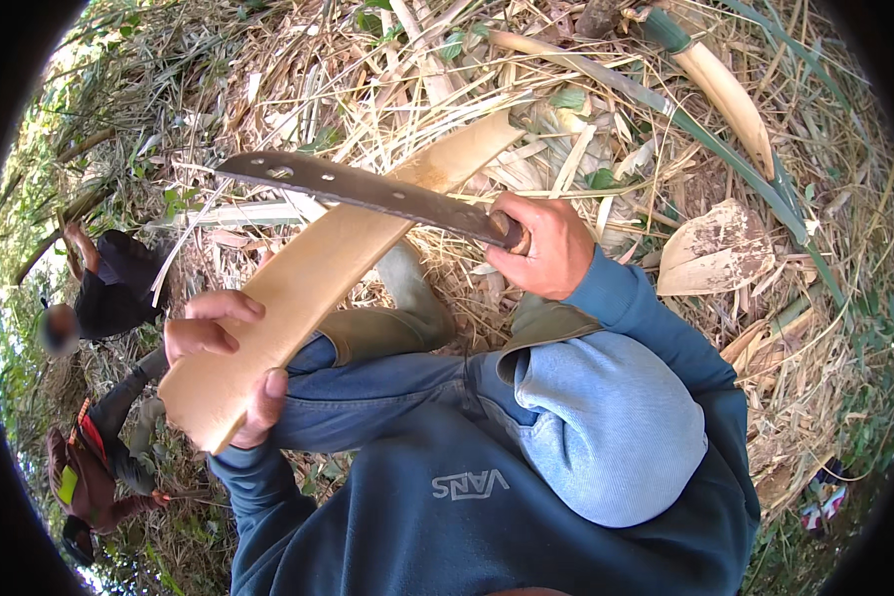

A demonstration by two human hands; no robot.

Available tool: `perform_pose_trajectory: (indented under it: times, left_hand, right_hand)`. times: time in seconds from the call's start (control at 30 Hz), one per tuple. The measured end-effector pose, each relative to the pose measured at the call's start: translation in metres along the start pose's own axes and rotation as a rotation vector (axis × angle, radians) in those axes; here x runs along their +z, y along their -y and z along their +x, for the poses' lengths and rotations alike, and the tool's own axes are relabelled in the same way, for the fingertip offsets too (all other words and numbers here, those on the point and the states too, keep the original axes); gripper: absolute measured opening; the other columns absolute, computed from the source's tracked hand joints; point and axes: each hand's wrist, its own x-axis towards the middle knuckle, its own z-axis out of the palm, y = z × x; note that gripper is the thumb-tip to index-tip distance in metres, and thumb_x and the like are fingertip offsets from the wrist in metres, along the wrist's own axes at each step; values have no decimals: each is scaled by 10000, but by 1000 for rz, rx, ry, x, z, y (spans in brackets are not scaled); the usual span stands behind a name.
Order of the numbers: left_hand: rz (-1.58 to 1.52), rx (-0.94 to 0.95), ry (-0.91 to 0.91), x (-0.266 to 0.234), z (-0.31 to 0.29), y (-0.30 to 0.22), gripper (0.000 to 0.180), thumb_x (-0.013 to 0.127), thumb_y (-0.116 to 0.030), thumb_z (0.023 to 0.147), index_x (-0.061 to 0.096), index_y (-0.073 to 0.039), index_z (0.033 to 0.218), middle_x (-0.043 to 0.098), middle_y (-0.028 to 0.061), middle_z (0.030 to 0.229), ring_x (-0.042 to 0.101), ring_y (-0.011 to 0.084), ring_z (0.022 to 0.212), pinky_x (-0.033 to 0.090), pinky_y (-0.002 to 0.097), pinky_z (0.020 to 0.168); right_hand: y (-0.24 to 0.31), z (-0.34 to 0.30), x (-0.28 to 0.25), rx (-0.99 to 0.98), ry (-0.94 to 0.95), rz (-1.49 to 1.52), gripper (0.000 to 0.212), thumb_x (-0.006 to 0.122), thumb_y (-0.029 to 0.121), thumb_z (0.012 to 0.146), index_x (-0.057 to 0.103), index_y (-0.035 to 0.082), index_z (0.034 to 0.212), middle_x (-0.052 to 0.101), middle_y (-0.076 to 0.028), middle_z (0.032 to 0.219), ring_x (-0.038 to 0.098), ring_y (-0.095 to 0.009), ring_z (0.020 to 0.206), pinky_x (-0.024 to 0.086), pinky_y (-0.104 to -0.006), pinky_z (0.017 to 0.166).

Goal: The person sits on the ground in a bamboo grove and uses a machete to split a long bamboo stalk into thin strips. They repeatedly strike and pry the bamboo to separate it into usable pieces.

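Observation:
My left hand [226, 355] grips the near end of a long, pale tan strip [308, 266], which looks like split bamboo or a bamboo sheath. Its fingers wrap over one edge and the thumb presses the other. The strip slants away to the upper right, its far end ragged. In my right hand [548, 243] is the handle of a machete [368, 194], closed tight in the fist. The dark blade has several holes along it and lies across the upper part of the strip, pointing left. Whether the edge touches the strip I cannot tell.
Dry straw and shavings [268, 89] cover the ground. A cut bamboo stalk [720, 89] and a green stem [725, 149] lie at the upper right, with a broad dry sheath [717, 250] below. Two people, one in black [119, 283], one in maroon [89, 477], are at left.

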Motion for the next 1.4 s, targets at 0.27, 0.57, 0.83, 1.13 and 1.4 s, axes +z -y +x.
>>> perform_pose_trajectory:
  times: [0.27,0.57,0.83,1.13,1.4]
  left_hand:
    - [-108,73,3,17,-19,0,409,734,-199,770,379,-69,927,510,165,939,550,222,871,351,648,1026]
    - [-82,42,-58,10,-37,19,392,716,-190,757,380,-64,916,519,172,944,550,220,883,448,562,959]
    - [-86,29,-143,5,-40,34,382,716,-216,765,403,-64,923,542,172,927,574,219,851,492,404,860]
    - [-129,6,-183,2,-47,44,417,731,-257,760,397,-77,933,535,163,960,541,216,883,447,341,806]
    - [-208,-14,-162,-1,-50,42,421,743,-211,749,388,-72,928,497,166,967,534,227,915,413,514,974]
  right_hand:
    - [-14,3,10,64,-19,-29,213,679,167,699,584,21,821,573,-164,627,584,-362,571,459,-419,547]
    - [-10,8,13,114,23,-126,229,661,189,710,534,2,744,550,-171,603,568,-364,561,439,-423,539]
    - [-16,14,18,158,-14,-155,208,639,187,728,544,3,740,524,-190,569,559,-387,550,443,-426,546]
    - [-51,5,17,272,-17,-234,200,630,187,734,557,2,756,543,-189,584,572,-390,568,451,-433,557]
    - [-56,1,12,281,-33,-203,211,638,193,732,563,-2,757,542,-195,585,573,-385,567,452,-420,552]
